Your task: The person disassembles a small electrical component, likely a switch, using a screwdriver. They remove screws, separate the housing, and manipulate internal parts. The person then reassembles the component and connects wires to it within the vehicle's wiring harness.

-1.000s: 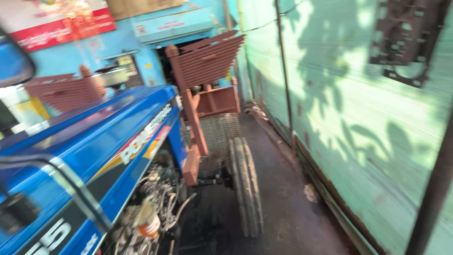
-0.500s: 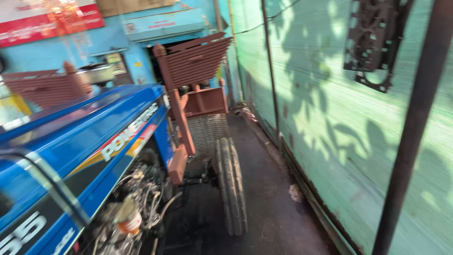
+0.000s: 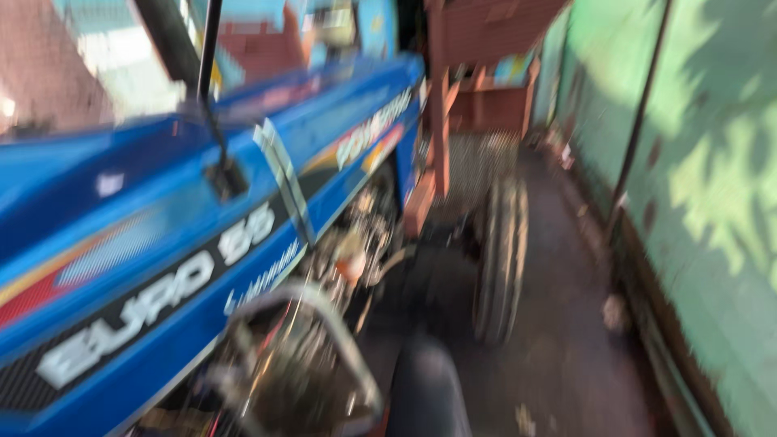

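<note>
Neither hand shows, so no grip can be told; the blue tractor hood (image 3: 186, 235) now looms closer, its front wheel (image 3: 500, 259) blurred.

- On your right runs a green wall (image 3: 712, 186), dappled with sunlight and leaf shadows.
- A thin dark pole (image 3: 639, 121) stands against it.
- The dirt floor (image 3: 566, 324) forms a narrow, shaded passage.
- Ahead, a blue-painted wall (image 3: 374, 24) shows, heavily blurred.
</note>
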